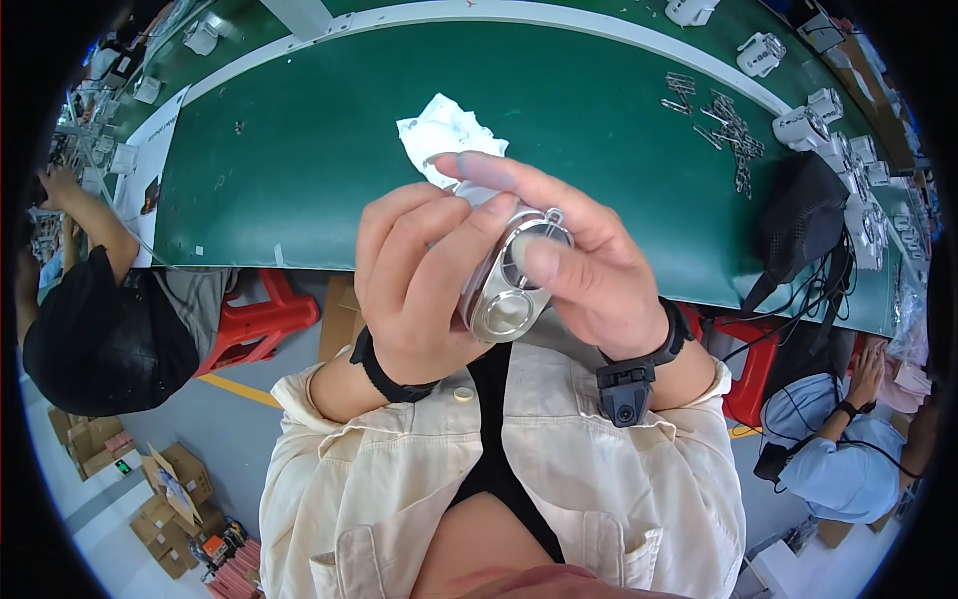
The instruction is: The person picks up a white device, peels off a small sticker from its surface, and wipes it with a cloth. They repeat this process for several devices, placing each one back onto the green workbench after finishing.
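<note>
Held up in front of my chest is a silver-and-white device with a rounded end, a shiny round face and a small metal loop at its upper right edge. My left hand wraps its fingers round the left side of it. On the other side, my right hand grips it, the thumb pressed on the round face and the fingers stretched along the back. The fingers hide much of the body. Just beyond my hands, a crumpled white cloth or paper lies on the green table.
Several metal clips lie in a pile at the far right. White devices line the table's right edge, beside a black bag with cables. Co-workers sit on both sides, near red stools. Cardboard boxes stand at lower left.
</note>
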A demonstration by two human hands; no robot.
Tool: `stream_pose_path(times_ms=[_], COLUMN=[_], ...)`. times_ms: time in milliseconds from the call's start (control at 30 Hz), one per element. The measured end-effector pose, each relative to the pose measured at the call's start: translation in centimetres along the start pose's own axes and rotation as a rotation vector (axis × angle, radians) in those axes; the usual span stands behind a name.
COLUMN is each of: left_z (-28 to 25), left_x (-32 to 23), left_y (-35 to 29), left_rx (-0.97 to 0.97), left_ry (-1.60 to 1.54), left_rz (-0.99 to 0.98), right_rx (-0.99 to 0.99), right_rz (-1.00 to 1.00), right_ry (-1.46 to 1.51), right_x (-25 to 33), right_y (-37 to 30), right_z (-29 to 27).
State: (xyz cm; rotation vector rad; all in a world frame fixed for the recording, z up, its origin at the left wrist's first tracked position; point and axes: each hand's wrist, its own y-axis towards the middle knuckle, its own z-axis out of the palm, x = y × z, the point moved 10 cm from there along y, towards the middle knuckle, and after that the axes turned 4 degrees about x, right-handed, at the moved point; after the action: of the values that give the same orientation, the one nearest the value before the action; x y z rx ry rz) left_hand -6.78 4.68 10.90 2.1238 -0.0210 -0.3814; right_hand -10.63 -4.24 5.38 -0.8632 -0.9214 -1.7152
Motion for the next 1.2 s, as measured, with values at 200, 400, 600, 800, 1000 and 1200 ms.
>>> stream_pose_path(times_ms=[200,400,600,800,1000,1200], left_z=[0.8,1.0,1.1,0.8,1.0,3.2], left_x=[-0.1,0.3,0.2,0.0,-0.2,3.4], left_y=[0.5,0.5,0.7,0.7,0.6,-0.7], left_rx=[0.08,0.1,0.095,0.106,0.038,0.21], left_ry=[0.02,0.015,0.023,0.079,0.084,-0.361], left_rz=[-0.021,-0.036,-0.02,-0.029,-0.012,-0.391], right_rx=[-0.029,-0.006,-0.041,0.038,0.164,-0.227], right_rz=[0.023,-0.042,-0.005,-0.007,0.012,-0.194], right_ry=[0.042,0.045,0.148,0.003,0.058,-0.386], right_x=[-0.2,0.0,-0.1,0.4,0.2,1.2], right_y=[-0.1,0.2,0.3,0.7,1.4,0.3], right_z=[-0.5,-0.3,-0.5,-0.7,-0.3,-2.2])
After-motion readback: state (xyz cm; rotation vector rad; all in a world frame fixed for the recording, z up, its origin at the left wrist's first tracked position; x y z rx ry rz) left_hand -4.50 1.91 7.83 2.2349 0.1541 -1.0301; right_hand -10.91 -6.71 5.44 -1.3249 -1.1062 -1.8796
